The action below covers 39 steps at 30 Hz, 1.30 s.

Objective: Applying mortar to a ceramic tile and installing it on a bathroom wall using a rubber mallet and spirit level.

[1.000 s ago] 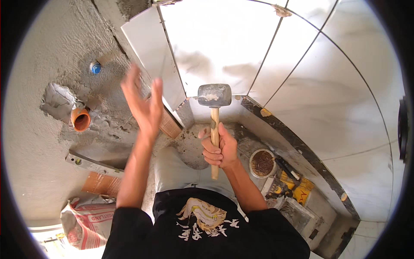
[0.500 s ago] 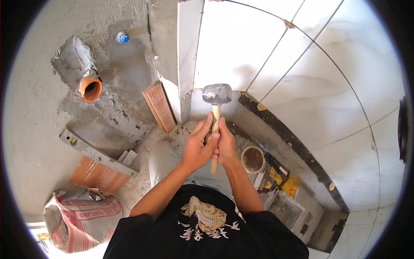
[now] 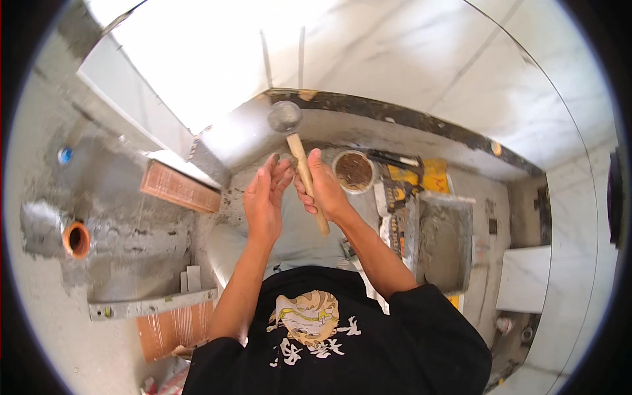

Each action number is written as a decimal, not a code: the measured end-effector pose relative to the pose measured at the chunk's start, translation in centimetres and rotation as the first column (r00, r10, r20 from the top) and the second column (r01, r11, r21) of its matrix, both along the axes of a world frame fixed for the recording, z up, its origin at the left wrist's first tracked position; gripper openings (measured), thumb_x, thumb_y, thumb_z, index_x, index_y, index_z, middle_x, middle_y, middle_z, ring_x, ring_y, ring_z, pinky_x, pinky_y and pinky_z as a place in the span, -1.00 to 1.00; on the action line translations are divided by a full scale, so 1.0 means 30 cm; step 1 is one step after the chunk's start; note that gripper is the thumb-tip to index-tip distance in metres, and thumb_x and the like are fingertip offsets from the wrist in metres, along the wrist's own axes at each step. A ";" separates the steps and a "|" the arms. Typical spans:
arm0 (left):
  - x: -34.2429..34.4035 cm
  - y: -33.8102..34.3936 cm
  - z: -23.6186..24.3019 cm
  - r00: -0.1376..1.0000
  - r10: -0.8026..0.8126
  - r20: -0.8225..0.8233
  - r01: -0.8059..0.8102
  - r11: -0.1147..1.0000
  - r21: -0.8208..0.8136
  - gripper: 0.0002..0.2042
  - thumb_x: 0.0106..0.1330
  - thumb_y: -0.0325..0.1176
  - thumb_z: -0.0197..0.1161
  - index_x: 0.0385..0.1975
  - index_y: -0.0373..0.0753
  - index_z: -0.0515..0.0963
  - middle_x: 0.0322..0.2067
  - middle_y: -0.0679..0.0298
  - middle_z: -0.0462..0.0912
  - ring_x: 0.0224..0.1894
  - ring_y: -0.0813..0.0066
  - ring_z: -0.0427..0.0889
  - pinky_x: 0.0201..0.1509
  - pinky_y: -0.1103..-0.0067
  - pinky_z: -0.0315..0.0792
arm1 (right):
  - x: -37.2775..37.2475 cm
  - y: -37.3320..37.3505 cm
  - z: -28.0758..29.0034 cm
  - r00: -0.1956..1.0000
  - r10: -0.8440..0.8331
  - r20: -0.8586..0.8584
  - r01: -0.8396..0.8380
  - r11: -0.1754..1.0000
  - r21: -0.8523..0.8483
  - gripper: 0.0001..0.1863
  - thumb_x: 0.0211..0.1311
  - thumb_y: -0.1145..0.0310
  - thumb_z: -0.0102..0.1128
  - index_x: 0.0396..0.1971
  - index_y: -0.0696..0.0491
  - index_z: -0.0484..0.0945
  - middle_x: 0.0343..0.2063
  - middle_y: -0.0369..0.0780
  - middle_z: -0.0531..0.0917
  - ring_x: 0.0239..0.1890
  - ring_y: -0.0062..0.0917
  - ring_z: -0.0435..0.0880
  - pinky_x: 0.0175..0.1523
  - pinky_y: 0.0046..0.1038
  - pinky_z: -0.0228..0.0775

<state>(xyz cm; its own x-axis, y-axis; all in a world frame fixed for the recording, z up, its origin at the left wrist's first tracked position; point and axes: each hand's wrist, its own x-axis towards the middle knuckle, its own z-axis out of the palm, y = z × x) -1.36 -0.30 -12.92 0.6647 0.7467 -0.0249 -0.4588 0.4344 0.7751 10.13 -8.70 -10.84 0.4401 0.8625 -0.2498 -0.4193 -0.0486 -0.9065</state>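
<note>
A rubber mallet (image 3: 301,158) with a grey head and pale wooden handle stands tilted in front of me. My right hand (image 3: 324,187) is wrapped round its handle, thumb pointing up along the wood. Just left of the handle is my left hand (image 3: 264,201), palm turned toward the mallet, fingers apart and off the handle. The mallet's head lies beyond both hands, near the foot of the white marbled wall tiles (image 3: 388,52).
A bucket of brown material (image 3: 354,171) stands right of the mallet, near yellow packaging (image 3: 435,176) and a grey mortar trough (image 3: 469,243). On the left are an orange pipe end (image 3: 76,239), reddish-brown tiles (image 3: 179,186) and a spirit level (image 3: 155,305).
My view has turned to the right. My left hand has let go of the mallet handle and opened; my right hand keeps hold, and the mallet now leans with its head to the left.
</note>
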 end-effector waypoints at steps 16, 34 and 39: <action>0.489 -0.332 -0.127 0.662 -0.749 0.003 0.734 0.648 -0.203 -0.26 0.31 -0.11 0.41 0.41 -0.26 0.26 0.28 0.19 0.43 0.23 0.22 0.53 0.15 0.34 0.55 | 0.155 -0.803 0.048 0.967 -0.230 0.106 0.247 0.948 -0.202 -0.65 0.29 0.25 0.35 -0.07 0.16 0.52 -0.67 -0.41 0.42 -0.79 -0.80 0.29 -0.71 -0.61 0.12; 0.511 -0.498 0.034 0.664 -0.702 -0.258 0.727 0.687 0.000 -0.29 0.20 -0.31 0.52 0.35 -0.29 0.37 -0.06 0.22 0.67 -0.10 0.49 0.69 -0.10 0.51 0.68 | 0.152 -0.873 -0.085 0.203 -0.422 0.884 0.608 0.761 0.224 -0.78 0.14 0.42 0.49 -0.24 0.17 0.73 -0.26 -0.11 0.75 -0.30 -0.49 0.73 -0.19 -0.49 0.55; 0.481 -0.499 -0.030 0.697 -0.684 -0.217 0.696 0.717 -0.023 -0.31 0.20 -0.32 0.52 0.34 -0.27 0.38 -0.04 0.22 0.66 -0.06 0.45 0.67 -0.03 0.45 0.67 | 0.190 -0.949 -0.043 0.525 -0.237 0.817 0.546 0.830 -0.110 -0.81 0.20 0.41 0.44 -0.24 0.17 0.73 -0.31 -0.17 0.74 -0.34 -0.59 0.70 -0.23 -0.52 0.53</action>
<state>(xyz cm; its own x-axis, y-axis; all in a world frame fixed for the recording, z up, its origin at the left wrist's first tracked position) 13.07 -15.26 -13.83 0.9789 0.0846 -0.1861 0.1158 0.5207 0.8459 15.82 -37.16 -12.13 0.8654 0.4858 0.1232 0.3445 -0.3980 -0.8503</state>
